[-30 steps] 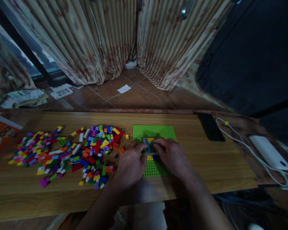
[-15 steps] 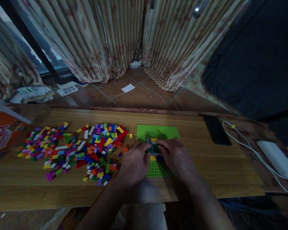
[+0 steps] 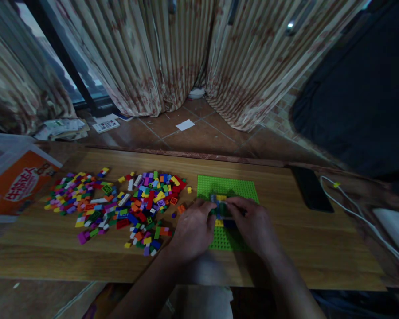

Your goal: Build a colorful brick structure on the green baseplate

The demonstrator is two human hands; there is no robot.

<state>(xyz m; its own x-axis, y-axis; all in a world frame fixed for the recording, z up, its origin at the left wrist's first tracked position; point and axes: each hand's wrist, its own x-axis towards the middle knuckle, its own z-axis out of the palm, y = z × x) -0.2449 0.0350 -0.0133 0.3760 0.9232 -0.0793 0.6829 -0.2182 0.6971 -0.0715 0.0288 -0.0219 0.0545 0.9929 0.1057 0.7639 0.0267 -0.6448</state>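
The fingers (image 3: 209, 207) of the left hand (image 3: 193, 230) and those of the right hand (image 3: 256, 226) pinch from both sides a small cluster of bricks (image 3: 220, 200) seated on the green baseplate (image 3: 229, 188). The bricks look light, rigid and smooth, best gripped by their side walls; the thin plate probably flexes and slides unless held down. It lies flat on the desk (image 3: 302, 239), with the loose brick pile (image 3: 119, 204) to its left.
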